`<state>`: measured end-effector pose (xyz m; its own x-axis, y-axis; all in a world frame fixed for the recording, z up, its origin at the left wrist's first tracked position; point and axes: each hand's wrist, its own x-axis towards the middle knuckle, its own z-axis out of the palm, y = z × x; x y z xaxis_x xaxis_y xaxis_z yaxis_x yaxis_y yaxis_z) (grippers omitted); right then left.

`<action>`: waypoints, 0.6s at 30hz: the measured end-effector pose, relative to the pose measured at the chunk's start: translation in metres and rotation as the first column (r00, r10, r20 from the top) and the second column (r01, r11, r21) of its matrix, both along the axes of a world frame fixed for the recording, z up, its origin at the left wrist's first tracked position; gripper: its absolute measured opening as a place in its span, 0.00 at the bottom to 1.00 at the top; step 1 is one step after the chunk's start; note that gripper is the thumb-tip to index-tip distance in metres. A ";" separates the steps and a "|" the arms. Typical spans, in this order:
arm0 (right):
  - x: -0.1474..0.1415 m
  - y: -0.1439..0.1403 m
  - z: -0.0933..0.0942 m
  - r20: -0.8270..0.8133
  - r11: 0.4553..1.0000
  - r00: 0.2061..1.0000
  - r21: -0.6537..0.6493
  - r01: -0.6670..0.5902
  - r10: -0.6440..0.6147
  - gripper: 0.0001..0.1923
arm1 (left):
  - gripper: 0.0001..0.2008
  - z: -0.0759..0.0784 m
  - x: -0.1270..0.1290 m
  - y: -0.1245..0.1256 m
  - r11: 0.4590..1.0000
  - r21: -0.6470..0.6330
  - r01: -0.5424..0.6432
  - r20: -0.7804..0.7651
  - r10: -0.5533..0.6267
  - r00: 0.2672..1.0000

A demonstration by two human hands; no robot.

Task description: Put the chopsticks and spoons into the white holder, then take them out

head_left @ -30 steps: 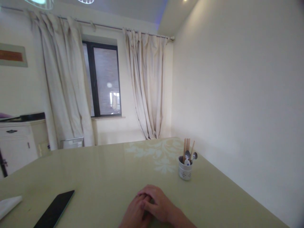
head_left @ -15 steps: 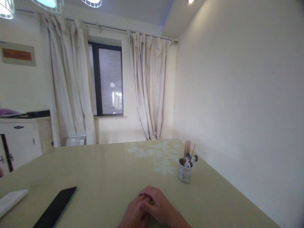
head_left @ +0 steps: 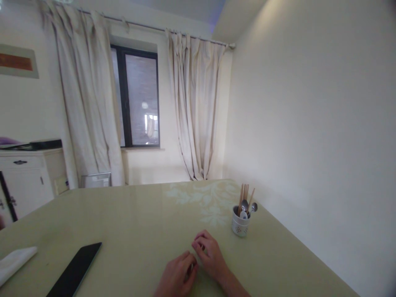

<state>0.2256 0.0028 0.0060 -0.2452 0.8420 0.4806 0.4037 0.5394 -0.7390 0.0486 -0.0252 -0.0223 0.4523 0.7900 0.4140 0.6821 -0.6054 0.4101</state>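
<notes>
My left hand (head_left: 177, 273) rests over the table's near edge, its fingers loosely curled and a gap showing between thumb and fingers. Nothing is visible in it. Just to the right and a little farther forward is my right hand (head_left: 210, 255), also loosely bent, thumb near the forefinger, with no object seen in it. The two hands are close together but apart. Nearest to my right hand stands a white utensil cup (head_left: 240, 227) with wooden chopsticks (head_left: 246, 192) and metal spoons (head_left: 254, 206) upright in it.
Both hands are over a greenish table (head_left: 133, 222) with a pale leaf pattern. A dark, flat, phone-like slab (head_left: 76, 268) lies to the left, beside a white folded item (head_left: 17, 262). A wall (head_left: 309, 144) runs along the right; a white cabinet (head_left: 27, 177) stands far left.
My hands were clasped together and have now parted. My right hand has moved forward and slightly right, off my left hand. The view has tilted down slightly.
</notes>
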 end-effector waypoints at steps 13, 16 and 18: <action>0.001 -0.005 0.005 -0.029 0.969 0.975 0.105 0.223 -0.221 0.28 | 0.21 0.018 -0.002 -0.007 0.981 -0.188 -0.051 0.085 0.068 0.994; 0.008 -0.006 0.002 -0.129 0.912 0.912 0.089 0.401 -0.389 0.26 | 0.24 0.020 -0.004 -0.008 0.978 -0.206 -0.044 0.088 0.063 0.994; 0.019 -0.006 -0.001 -0.210 0.823 0.813 0.065 0.565 -0.542 0.24 | 0.25 0.020 -0.006 -0.010 0.976 -0.213 -0.051 0.092 0.072 0.993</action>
